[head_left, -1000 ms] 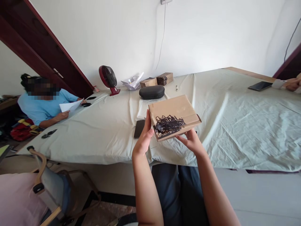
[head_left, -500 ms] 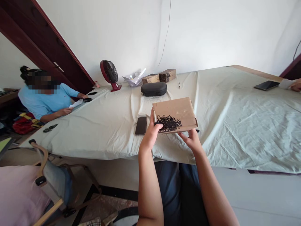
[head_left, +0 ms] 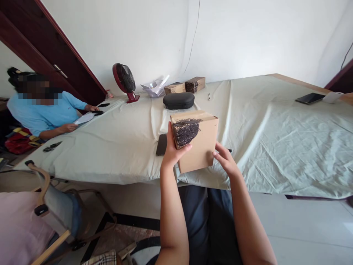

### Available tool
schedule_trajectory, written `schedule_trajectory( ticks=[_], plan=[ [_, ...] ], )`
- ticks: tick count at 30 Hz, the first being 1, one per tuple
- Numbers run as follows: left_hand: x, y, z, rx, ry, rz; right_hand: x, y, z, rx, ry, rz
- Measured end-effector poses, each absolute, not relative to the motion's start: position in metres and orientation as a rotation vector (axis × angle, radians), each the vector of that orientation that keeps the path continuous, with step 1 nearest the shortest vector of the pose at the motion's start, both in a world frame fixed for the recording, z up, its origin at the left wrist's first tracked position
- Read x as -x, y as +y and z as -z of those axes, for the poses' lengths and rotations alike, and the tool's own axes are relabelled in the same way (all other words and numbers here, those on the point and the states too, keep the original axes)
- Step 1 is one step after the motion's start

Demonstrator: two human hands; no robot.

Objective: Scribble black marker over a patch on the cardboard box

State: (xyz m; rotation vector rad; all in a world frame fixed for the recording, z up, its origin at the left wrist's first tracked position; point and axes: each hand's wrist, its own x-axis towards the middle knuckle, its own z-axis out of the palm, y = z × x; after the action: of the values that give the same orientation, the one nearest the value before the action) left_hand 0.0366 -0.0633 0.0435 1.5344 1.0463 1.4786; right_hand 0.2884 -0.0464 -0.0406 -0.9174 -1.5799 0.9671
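A cardboard box is held between my two hands over the near side of the table. Black scribbles cover its upper left corner across two or more faces. My left hand grips the left side, thumb on the front face and fingers behind. Against the lower right edge, my right hand closes with its thumb in front and the other fingers at the side. A dark phone lies on the cloth just left of the box, partly covered by it and my left hand. A small black object's tip shows beyond my right hand.
On the pale tablecloth stand a black case, two cardboard boxes, a red fan and a plastic holder. A tablet lies far right. A person in blue sits left, holding paper. A chair stands lower left.
The box has been turned in my hands, so a different, taller face now points toward me. My right hand has shifted to its side edge. The person at far right has mostly left the view.
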Motion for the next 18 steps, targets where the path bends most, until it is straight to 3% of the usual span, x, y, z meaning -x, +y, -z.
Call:
schedule_trajectory(
  ticks=[6,12,18],
  plan=[
    [-0.013,-0.045,-0.011,-1.336,1.042,-1.511,-0.299,-0.015,0.057,1.642,-1.795,-0.322],
    [-0.005,-0.039,0.0,-1.263,1.053,-1.546,-0.284,-0.005,0.05,1.894,-2.222,-0.094],
    [-0.008,-0.04,-0.004,-1.27,1.025,-1.563,-0.289,-0.007,0.033,1.986,-2.262,-0.177]
  ],
)
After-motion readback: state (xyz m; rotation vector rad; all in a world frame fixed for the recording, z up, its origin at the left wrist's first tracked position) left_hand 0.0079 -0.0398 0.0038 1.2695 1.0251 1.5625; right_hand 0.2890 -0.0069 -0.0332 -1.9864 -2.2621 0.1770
